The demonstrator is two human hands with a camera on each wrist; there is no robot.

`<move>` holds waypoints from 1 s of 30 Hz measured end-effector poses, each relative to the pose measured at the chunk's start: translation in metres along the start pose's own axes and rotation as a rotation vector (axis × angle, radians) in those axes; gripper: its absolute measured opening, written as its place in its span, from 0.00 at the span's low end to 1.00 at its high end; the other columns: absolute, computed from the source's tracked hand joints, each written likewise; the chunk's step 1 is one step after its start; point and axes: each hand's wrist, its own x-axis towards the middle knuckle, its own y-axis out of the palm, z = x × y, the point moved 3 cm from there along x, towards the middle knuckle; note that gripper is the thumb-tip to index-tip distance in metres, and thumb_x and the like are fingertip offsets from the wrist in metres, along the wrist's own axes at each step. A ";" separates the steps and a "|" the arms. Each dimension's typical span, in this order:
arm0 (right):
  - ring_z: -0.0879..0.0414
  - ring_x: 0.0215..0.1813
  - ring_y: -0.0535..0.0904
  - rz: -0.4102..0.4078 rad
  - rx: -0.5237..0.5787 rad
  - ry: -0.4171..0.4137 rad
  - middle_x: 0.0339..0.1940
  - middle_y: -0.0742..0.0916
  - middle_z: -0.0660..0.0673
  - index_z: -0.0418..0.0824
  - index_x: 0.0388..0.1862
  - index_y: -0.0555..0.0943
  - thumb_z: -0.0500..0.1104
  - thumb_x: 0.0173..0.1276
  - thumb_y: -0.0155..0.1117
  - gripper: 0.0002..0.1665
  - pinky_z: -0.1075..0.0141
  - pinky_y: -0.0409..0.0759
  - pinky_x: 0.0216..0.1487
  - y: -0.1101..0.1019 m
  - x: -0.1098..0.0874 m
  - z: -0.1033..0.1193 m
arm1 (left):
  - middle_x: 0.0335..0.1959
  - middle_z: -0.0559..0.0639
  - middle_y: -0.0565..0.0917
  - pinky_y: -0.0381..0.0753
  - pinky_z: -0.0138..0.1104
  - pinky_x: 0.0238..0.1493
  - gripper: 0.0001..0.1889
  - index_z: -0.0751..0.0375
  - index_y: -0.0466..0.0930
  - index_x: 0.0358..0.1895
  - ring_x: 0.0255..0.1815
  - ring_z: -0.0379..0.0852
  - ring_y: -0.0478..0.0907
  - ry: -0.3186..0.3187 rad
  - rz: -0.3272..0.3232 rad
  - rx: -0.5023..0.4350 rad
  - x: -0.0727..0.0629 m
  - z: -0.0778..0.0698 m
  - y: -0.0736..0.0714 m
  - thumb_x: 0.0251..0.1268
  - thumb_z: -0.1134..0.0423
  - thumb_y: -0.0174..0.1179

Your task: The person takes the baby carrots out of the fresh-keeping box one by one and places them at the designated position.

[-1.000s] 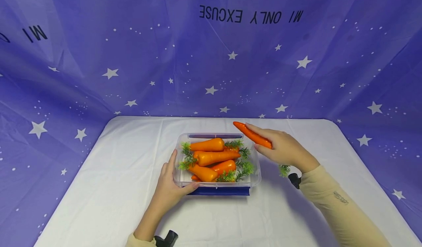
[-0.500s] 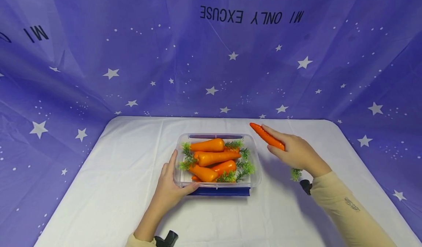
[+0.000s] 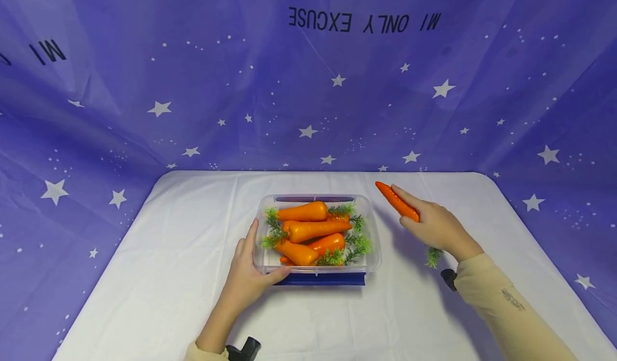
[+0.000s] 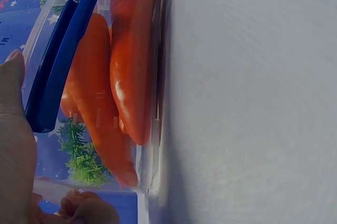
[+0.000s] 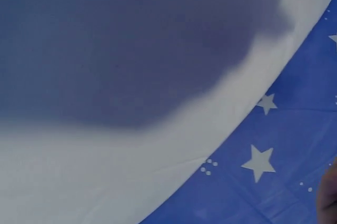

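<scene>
White-covered table [image 3: 168, 243], purple star-printed backdrop [image 3: 231, 80] behind, carrot [image 3: 398, 202] in right grip [image 3: 438, 226]

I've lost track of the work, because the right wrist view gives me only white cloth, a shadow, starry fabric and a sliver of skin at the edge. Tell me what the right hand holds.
Observer: The head view shows the right hand holding a carrot.
Operator: Now report the left hand.
Observer: The left hand grips the left end of a clear box with more carrots in it.
</scene>
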 end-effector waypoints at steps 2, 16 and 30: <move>0.39 0.52 0.81 0.024 0.026 0.016 0.72 0.74 0.34 0.71 0.80 0.46 0.55 0.76 0.50 0.39 0.48 0.75 0.44 0.004 0.003 -0.004 | 0.56 0.54 0.72 0.73 0.43 0.50 0.66 0.35 0.40 0.81 0.50 0.49 0.71 0.005 -0.006 0.002 0.000 0.000 0.000 0.39 0.36 0.77; 0.51 0.28 0.76 0.104 0.031 0.148 0.63 0.78 0.32 0.65 0.82 0.42 0.53 0.74 0.50 0.43 0.60 0.70 0.31 0.032 0.019 -0.011 | 0.56 0.54 0.72 0.73 0.46 0.53 0.65 0.35 0.40 0.81 0.52 0.50 0.71 0.009 -0.011 0.004 -0.001 0.000 0.001 0.40 0.37 0.77; 0.47 0.39 0.78 0.156 -0.052 0.144 0.66 0.77 0.29 0.52 0.83 0.45 0.57 0.75 0.49 0.43 0.52 0.75 0.41 0.039 0.028 -0.005 | 0.56 0.53 0.72 0.73 0.45 0.52 0.65 0.36 0.40 0.81 0.50 0.50 0.71 0.009 -0.006 -0.006 -0.001 0.000 0.000 0.40 0.36 0.77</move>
